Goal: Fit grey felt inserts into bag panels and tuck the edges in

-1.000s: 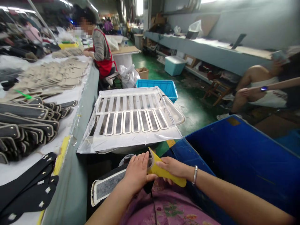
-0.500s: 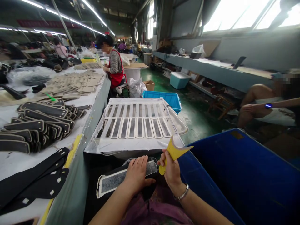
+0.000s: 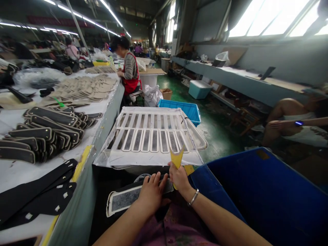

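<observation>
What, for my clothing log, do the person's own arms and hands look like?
The left hand and right hand are ungloved; no sleeves cover the visible forearms. A silver-coloured bracelet circles the right wrist; the left wrist shows no band.

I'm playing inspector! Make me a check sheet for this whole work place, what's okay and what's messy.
Surface: white-topped table on the left, loaded with parts.
Job's things: yellow piece; grey panel with white edging.
Clutter: dark pieces in an untidy heap; black straps overlapping.
Hands: left hand, fingers spread across the panel; right hand closed round the yellow piece.
Cables: nothing seen near the hands.
Surroundings: slotted white rack ahead; dark-blue bin on the right; person in a red apron beside the table.
</observation>
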Motion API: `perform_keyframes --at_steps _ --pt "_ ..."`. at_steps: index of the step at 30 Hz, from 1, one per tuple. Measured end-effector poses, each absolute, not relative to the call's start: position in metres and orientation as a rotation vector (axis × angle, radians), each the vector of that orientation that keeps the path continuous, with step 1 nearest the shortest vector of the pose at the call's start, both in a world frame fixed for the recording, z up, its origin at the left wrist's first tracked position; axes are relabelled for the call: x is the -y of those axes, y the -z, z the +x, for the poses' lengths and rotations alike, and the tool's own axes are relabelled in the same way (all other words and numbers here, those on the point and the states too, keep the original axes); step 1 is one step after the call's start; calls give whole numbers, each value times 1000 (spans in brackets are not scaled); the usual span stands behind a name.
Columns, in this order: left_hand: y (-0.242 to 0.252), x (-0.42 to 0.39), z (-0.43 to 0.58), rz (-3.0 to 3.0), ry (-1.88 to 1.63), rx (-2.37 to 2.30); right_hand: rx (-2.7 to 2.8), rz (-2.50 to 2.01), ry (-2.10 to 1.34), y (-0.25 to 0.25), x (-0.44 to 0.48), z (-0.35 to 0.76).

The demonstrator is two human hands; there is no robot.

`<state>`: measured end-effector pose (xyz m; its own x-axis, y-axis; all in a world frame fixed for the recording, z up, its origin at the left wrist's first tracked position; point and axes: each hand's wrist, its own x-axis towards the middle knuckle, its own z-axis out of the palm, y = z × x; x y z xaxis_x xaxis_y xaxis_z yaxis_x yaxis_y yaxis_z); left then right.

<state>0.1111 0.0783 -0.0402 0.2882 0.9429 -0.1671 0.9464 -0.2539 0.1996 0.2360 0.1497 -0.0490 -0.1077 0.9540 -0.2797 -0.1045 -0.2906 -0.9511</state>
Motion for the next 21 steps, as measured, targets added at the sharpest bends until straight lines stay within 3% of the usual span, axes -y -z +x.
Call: perform_keyframes --at_steps 21 --pt "46 -77 105 2212 -158 -1724 837 -1181 -1507 50 -158 231"
